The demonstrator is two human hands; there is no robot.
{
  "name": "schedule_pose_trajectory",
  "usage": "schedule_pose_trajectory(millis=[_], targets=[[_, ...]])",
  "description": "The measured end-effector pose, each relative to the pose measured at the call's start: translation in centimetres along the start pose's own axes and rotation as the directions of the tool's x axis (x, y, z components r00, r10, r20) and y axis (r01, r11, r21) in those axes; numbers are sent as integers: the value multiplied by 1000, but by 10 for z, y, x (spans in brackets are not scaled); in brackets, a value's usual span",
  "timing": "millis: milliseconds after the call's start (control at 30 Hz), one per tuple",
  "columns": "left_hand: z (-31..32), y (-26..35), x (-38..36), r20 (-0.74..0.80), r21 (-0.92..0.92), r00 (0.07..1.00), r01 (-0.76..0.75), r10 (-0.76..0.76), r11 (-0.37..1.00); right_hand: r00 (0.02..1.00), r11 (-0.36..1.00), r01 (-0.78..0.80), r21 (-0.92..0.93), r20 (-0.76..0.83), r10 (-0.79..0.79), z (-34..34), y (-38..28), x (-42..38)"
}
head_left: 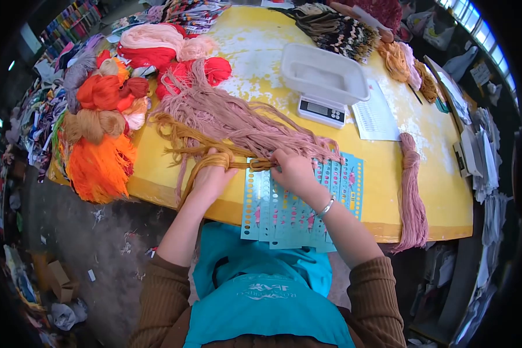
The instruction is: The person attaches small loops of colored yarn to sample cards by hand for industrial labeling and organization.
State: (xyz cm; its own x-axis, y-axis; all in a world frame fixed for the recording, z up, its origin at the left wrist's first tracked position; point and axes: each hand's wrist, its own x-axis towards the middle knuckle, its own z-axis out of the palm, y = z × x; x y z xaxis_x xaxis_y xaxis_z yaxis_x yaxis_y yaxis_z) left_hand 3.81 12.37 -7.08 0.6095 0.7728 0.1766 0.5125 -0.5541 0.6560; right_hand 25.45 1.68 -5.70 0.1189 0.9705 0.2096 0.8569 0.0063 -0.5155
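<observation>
Golden-brown yarn (194, 136) runs across the front of the yellow table. My left hand (211, 177) is closed on it, with strands wrapped over the fingers. My right hand (296, 171) pinches the other end of the same yarn, over the blue punched cards (290, 217). These cards overlap at the table's front edge and show rows of holes and pink marks. Just beyond both hands lies a long heap of dusty pink yarn (238, 119), spread diagonally and touching the golden-brown strands.
A scale (322, 111) carrying a white tray (325, 75) stands behind the hands, beside a printed sheet (376, 113). Orange yarn (98, 168) and red skeins (107, 90) are piled at left. A pink skein (412, 194) hangs over the right front edge (446, 232).
</observation>
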Motion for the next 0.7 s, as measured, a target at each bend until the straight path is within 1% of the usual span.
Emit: schedule_pose_trajectory(millis=[33,67,100,133,167,200,233,267,300,333,367,400,433,467,500,533,567,600,633,667,700], targets=[[2,0,1,24,67,999,35,-37,997,1000,1000,-25,-9,-4,25,4,0,0],[4,-1,2,20,71,999,37,-38,997,999,999,-48,-17,-8,48,8,0,2],[6,-2,3,17,114,1000,19,-21,993,999,999,-43,-14,-8,43,12,3,3],[7,-2,4,16,156,1000,2,-4,988,998,1000,-20,-6,-54,20,14,6,3],[9,-3,4,15,158,1000,5,-7,987,995,1000,1,0,-100,-1,16,10,3],[9,-1,5,7,120,1000,-6,6,993,995,1000,1,2,-99,-1,16,13,2],[10,1,5,1,80,1000,-19,19,997,993,974,-36,225,-98,59,15,17,-1],[10,2,6,6,78,1000,-18,18,997,989,897,-73,437,-83,121,15,20,-3],[10,6,7,57,56,997,40,-43,998,989,897,-80,436,-80,127,13,23,-5],[10,9,9,107,37,989,99,-102,994,971,716,-204,668,46,234,10,26,-5],[9,14,11,110,35,989,99,-102,994,935,463,-318,828,193,297,8,27,-4],[9,19,14,154,21,981,119,-121,993,951,558,-255,790,101,292,11,26,-4],[11,22,18,196,7,971,137,-135,991,949,559,-257,789,98,298,13,26,-4],[14,20,20,201,3,971,134,-132,991,962,752,-187,632,-38,271,16,26,-4],[15,16,21,187,-20,978,97,-92,995,965,896,-123,427,-158,208,17,23,-4],[14,11,21,170,-40,984,61,-54,997,970,933,-162,320,-123,210,16,20,-5],[9,4,22,171,-39,984,66,-58,997,970,932,-163,323,-119,211,17,16,-6],[-1,-3,24,159,-73,984,94,-82,993,978,979,-132,158,-142,155,18,11,-7],[-12,-12,26,150,-108,983,122,-105,987,983,995,-101,-11,-155,98,18,5,-7],[-27,-28,30,148,-163,959,264,-241,951,984,992,-114,-60,-142,105,16,0,-9],[-44,-46,34,157,-216,915,398,-371,891,984,991,-122,-58,-139,113,14,-4,-9]])
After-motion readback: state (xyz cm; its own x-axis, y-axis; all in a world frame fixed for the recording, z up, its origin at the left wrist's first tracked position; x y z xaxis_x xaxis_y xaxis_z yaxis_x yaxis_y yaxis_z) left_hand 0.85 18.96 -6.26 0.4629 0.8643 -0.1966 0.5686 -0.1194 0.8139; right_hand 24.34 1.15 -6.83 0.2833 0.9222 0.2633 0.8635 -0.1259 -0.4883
